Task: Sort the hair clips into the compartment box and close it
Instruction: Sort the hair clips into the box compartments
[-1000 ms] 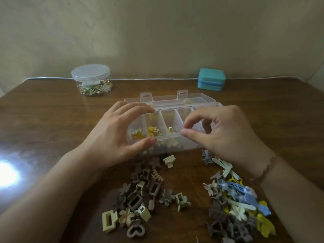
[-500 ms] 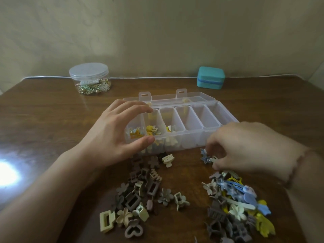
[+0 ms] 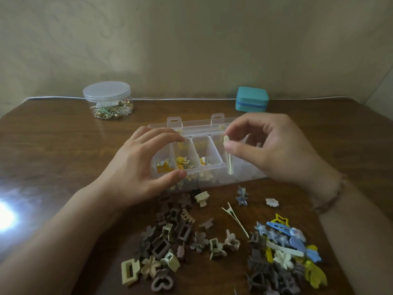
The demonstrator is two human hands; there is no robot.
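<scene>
A clear compartment box (image 3: 205,145) stands open at the table's middle, its lid tipped back. Its left cells hold yellow and orange clips (image 3: 180,162). My left hand (image 3: 140,167) grips the box's left end, fingers on the far rim and thumb on the near wall. My right hand (image 3: 268,150) pinches a long pale cream clip (image 3: 228,158) by its top, so it hangs upright over a middle cell. Loose brown and beige clips (image 3: 170,241) lie in a pile in front of the box. A second pile of blue, yellow and grey clips (image 3: 285,256) lies at the right.
A round clear jar (image 3: 107,101) of trinkets stands at the back left. A teal case (image 3: 252,99) sits at the back right. A thin cream clip (image 3: 235,218), a blue star clip (image 3: 242,195) and a small white flower clip (image 3: 271,202) lie singly near the box.
My right hand went down to the right-hand pile, took the long cream clip, and rose back over the box. My left hand stayed on the box.
</scene>
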